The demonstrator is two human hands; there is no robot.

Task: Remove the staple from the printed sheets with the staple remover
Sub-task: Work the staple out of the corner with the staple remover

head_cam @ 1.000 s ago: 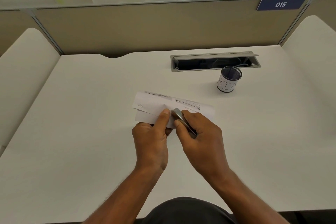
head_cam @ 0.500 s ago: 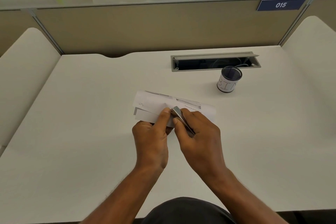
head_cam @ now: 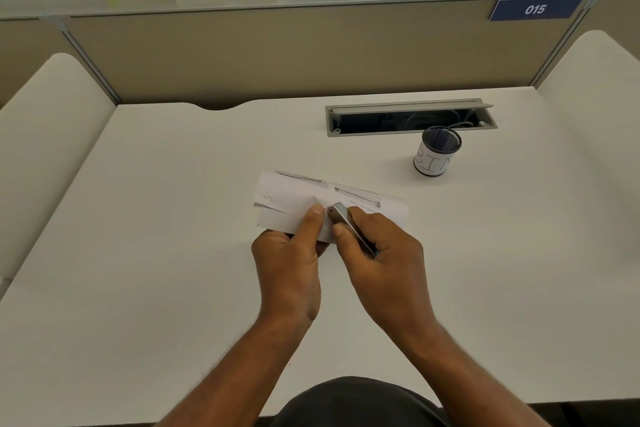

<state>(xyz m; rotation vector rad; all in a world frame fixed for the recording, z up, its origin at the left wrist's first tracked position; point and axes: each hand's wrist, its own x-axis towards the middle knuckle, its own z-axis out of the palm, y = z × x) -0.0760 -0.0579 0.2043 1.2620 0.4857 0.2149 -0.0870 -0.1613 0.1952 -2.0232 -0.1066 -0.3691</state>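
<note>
The folded printed sheets (head_cam: 294,196) lie on the white desk (head_cam: 173,236) near its middle. My left hand (head_cam: 291,253) pinches their near edge, thumb on top of the paper. My right hand (head_cam: 377,250) grips a slim silver staple remover (head_cam: 348,222), thumb and fingers curled round it. The tool's tip sits on the paper right beside my left thumb. The staple itself is too small to make out.
A black mesh pen cup (head_cam: 437,152) with a white label stands to the back right. Behind it is an open cable tray (head_cam: 408,118) set into the desk. A beige partition (head_cam: 277,55) closes the far edge.
Both hands and the sheets have barely shifted. The tool's tip stays at the same spot on the paper beside my left thumb.
</note>
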